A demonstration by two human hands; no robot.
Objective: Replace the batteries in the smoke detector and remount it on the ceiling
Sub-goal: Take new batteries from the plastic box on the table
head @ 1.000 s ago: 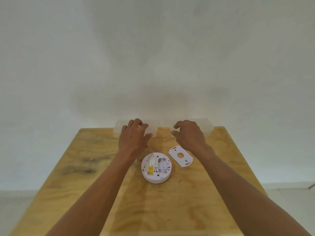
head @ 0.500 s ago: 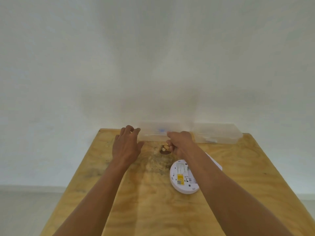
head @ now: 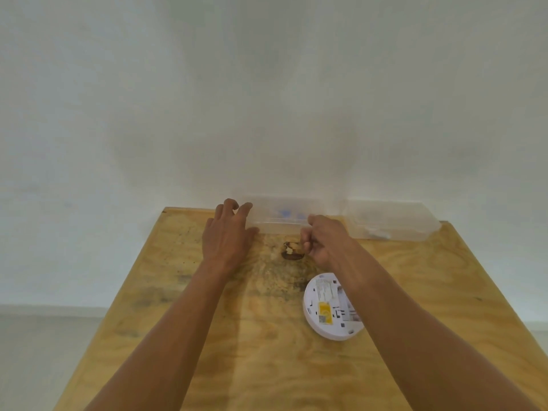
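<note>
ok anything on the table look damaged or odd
Yes: the plywood table has a dark, chipped knot hole near the back edge, just left of the right hand, with dark mottled staining spreading around it. The smoke detector lies back side up, partly hidden by the right forearm.

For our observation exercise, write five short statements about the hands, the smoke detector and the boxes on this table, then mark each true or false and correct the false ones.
1. The smoke detector lies back-up on the wooden table. True.
2. The left hand grips the detector. False: it is spread by a clear plastic box, away from the detector.
3. The right hand is curled into a loose fist. True.
4. Both clear boxes stand at the table's near edge. False: they stand at the far edge, by the wall.
5. The right forearm partly hides the detector. True.
</note>
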